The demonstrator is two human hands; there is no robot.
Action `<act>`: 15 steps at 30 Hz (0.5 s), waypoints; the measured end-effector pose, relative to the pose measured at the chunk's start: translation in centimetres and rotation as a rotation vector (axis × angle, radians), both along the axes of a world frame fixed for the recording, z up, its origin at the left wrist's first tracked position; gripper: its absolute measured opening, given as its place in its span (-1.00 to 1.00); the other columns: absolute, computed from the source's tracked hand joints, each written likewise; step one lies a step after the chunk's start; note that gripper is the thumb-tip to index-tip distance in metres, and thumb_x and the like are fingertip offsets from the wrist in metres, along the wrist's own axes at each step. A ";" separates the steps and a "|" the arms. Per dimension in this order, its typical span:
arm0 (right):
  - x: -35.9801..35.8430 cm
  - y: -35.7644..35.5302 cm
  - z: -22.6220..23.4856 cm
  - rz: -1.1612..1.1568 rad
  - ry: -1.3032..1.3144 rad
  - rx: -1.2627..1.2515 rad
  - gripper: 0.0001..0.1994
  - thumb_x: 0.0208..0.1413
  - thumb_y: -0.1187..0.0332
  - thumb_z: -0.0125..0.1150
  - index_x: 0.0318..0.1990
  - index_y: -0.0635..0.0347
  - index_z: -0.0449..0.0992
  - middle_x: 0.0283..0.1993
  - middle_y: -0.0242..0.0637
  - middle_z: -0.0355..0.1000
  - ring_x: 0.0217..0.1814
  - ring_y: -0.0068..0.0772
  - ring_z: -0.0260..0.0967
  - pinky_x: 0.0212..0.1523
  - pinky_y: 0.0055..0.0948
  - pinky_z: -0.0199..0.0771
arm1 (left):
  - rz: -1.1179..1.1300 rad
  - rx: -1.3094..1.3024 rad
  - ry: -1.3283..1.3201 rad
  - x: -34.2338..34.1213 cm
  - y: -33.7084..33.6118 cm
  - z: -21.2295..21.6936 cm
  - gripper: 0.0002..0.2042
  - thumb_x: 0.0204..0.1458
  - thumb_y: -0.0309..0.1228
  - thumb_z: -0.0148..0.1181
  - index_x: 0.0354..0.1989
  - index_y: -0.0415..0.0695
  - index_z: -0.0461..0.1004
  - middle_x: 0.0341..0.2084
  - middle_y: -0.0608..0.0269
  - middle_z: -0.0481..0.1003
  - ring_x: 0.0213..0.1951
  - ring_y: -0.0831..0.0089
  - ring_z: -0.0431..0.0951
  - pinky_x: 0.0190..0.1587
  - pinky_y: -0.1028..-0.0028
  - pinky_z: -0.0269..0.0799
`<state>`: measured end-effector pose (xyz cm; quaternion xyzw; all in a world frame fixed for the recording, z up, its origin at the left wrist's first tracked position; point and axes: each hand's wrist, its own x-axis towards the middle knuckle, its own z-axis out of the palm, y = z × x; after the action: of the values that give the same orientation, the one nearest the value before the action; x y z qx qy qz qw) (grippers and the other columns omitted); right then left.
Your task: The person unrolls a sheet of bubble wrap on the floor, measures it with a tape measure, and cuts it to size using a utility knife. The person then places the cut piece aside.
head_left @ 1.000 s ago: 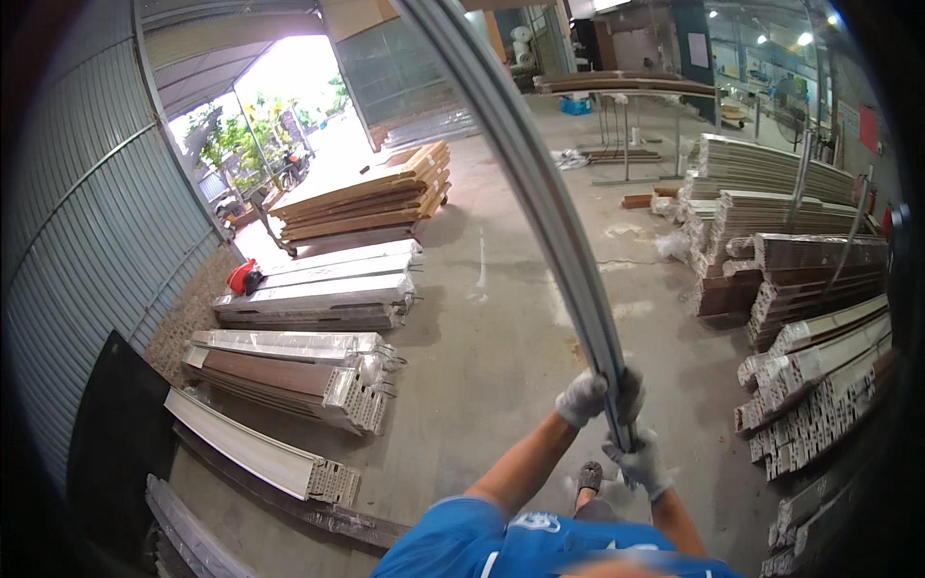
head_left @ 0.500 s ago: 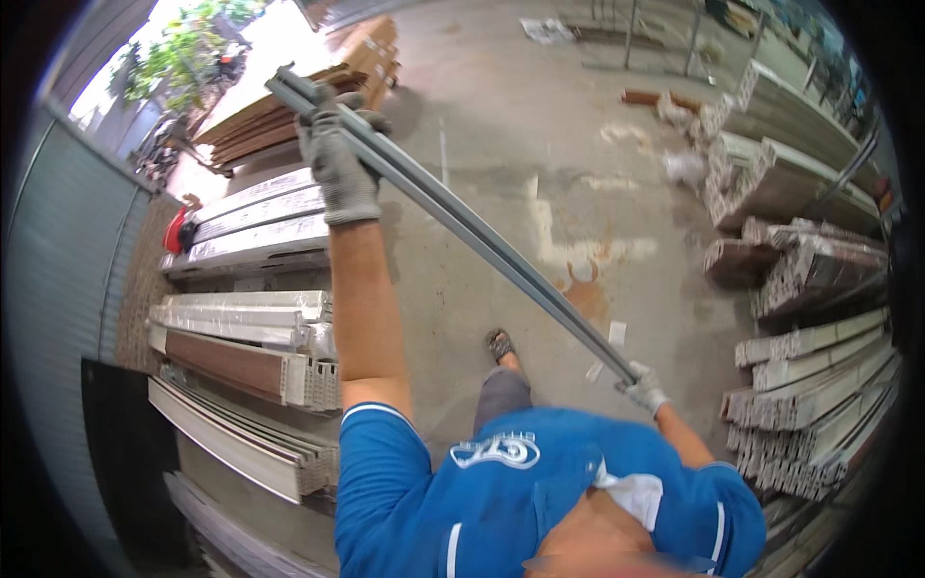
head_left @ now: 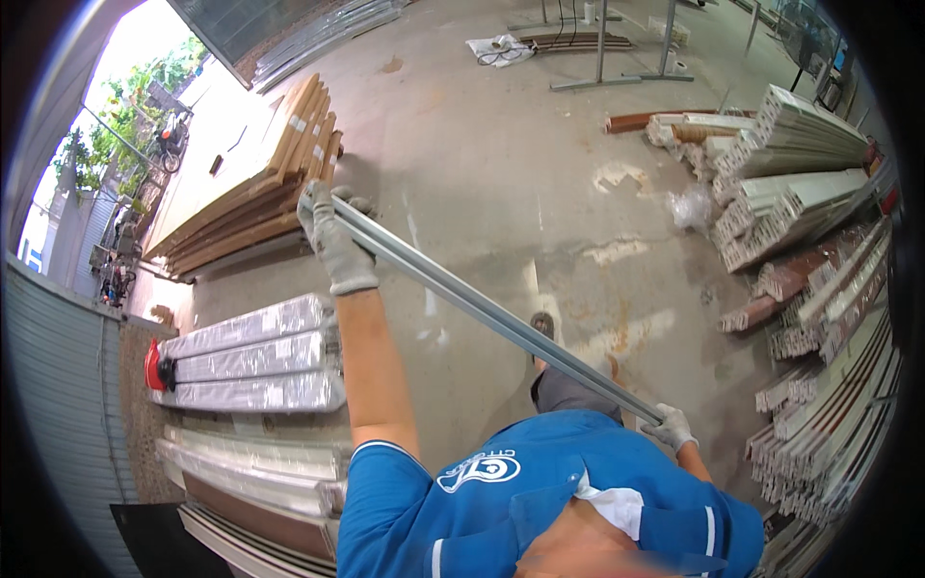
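A long grey metal profile (head_left: 482, 306) with a groove along its length slants across my front. Whether it is one grooved bar or two laid together, I cannot tell. My left hand (head_left: 339, 246), in a grey knit glove, is closed around its upper left end, with the arm stretched far forward. My right hand (head_left: 673, 428), gloved too, grips the lower right end close beside my body. The profile hangs above the floor, its left end higher in view, near a stack of brown wooden panels (head_left: 252, 183).
Plastic-wrapped long packages (head_left: 255, 352) lie on the left, with wrapped white profiles (head_left: 255, 472) nearer. Along the right are piles of pale and brown profiles (head_left: 819, 414). Metal stands (head_left: 599, 58) rise at the far right. A crumpled plastic bag (head_left: 689, 208) lies on the concrete floor (head_left: 462, 183).
I have stepped forward; the floor, wooden panels and wrapped packages have slid lower in view. My left hand and its end of the profile sit lower in view. Both hands keep their hold.
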<state>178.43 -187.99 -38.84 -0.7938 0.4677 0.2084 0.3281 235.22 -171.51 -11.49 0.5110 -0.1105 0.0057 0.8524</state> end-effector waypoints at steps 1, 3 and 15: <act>4.3 -2.9 0.1 0.023 -0.070 -0.020 -0.61 -0.24 0.10 0.49 -0.25 0.06 0.55 -0.28 -0.16 0.56 -0.19 -0.10 0.53 -0.13 -0.23 0.49 | 0.026 0.001 0.048 3.5 -2.2 -0.8 -0.74 0.21 -0.13 0.12 -0.12 0.02 0.26 -0.50 0.32 0.39 -0.60 0.50 0.41 -0.54 0.47 0.41; 14.1 -9.2 0.7 0.045 -0.116 -0.052 -0.60 -0.24 0.09 0.49 -0.24 0.04 0.56 -0.26 -0.17 0.57 -0.17 -0.11 0.53 -0.12 -0.24 0.50 | 0.082 -0.018 0.049 10.1 -5.9 -2.0 -0.75 0.21 -0.15 0.11 -0.12 0.02 0.27 -0.52 0.30 0.38 -0.61 0.46 0.39 -0.54 0.44 0.39; 76.2 -34.8 3.3 0.645 -0.071 -0.050 -0.74 -0.08 0.07 0.27 -0.24 -0.11 0.56 -0.26 -0.20 0.56 -0.12 -0.04 0.51 -0.12 -0.07 0.47 | 0.387 0.111 0.353 52.2 -10.2 -15.6 -0.63 0.21 0.01 0.06 -0.14 -0.08 0.37 -0.40 0.30 0.43 -0.41 0.42 0.44 -0.31 0.42 0.42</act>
<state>254.65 -222.83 -35.58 -0.9157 0.1853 0.2620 0.2418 287.44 -181.74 -27.08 0.5615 0.1393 0.0731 0.8123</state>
